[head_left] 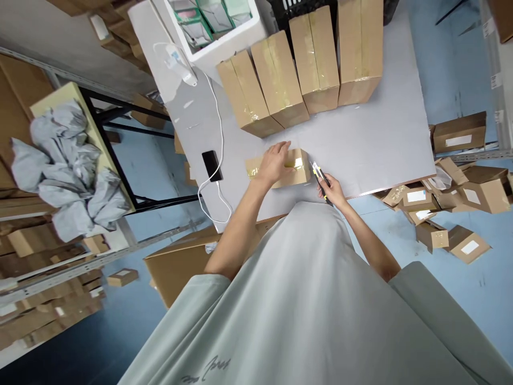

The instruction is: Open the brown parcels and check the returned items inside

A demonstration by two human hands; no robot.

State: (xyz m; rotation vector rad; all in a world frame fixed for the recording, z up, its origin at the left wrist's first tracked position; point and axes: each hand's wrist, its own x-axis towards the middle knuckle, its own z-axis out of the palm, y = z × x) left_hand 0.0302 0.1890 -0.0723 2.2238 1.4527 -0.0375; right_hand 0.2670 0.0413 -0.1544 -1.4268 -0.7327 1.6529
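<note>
Grey table (372, 139): left hand (274, 163) on box (300, 172), right hand (334, 192) apparently gripping cutter (318, 176).

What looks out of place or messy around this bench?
On the floor right of the table, small boxes lie tumbled at all angles, and grey bags sit crumpled on the side table. On the table itself nothing stands out: left hand on the taped box, right hand gripping the utility knife.
</note>
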